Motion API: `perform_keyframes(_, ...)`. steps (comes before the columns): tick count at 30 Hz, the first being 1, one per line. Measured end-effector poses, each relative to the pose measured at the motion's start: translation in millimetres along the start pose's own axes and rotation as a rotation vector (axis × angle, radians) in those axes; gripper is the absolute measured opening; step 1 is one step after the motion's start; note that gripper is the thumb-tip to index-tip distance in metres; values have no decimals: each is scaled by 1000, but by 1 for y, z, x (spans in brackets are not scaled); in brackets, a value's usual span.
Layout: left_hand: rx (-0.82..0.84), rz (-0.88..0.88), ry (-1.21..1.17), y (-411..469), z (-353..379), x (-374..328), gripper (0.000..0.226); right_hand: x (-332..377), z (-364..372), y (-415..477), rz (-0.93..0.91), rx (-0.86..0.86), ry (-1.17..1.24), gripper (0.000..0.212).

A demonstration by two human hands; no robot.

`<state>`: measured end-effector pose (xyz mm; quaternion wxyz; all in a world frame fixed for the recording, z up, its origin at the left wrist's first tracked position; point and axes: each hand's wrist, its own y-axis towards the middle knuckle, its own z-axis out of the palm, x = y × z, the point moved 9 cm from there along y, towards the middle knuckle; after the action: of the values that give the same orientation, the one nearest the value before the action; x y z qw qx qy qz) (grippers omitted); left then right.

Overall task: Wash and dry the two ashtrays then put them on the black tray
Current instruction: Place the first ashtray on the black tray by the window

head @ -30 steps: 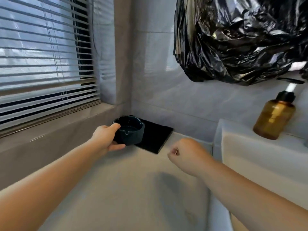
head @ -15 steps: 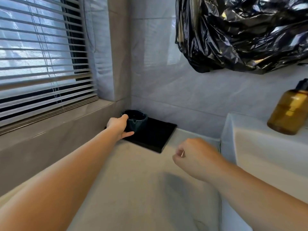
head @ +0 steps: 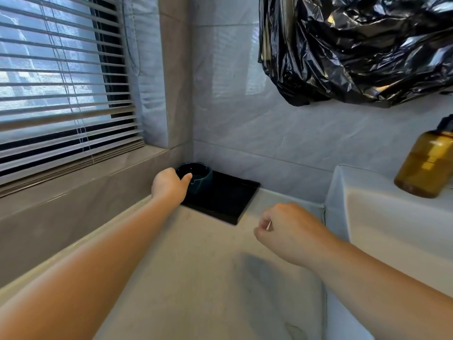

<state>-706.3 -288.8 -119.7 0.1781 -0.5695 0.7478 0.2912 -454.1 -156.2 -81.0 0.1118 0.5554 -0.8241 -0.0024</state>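
Gripping the ashtray (head: 199,177) with thumb hooked over its near rim, the left hand (head: 169,186) holds it at the tray's (head: 228,200) far left corner, by the wall (head: 245,143). The right hand (head: 286,229), fingers curled on nothing plainly visible, hovers over the counter (head: 196,266) near right of the tray, farther from the ashtray.

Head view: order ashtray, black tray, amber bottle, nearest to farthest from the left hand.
1. ashtray, gripped by the left hand.
2. black tray, just right of the hand.
3. amber bottle, far right by the sink.
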Motion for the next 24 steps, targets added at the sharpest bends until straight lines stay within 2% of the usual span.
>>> perform_keyframes(3,-134,312,170,-13,-7,-19,39,0,0,0,7,6,5,23)
perform_keyframes(5,-110,558,244,-27,1,-35,46,-1,0,-1,11,12,3,24)
perform_keyframes(8,-42,734,413,-46,17,-43,48,-1,0,-1,12,20,0,24)
perform_keyframes(11,-33,737,528,-49,22,-37,47,-1,2,0,15,31,9,25)
perform_keyframes(17,38,617,537,-36,25,-24,57,-3,3,0,20,32,16,26)
perform_keyframes(24,57,581,597,-31,28,-29,58,-6,5,1,34,39,12,28)
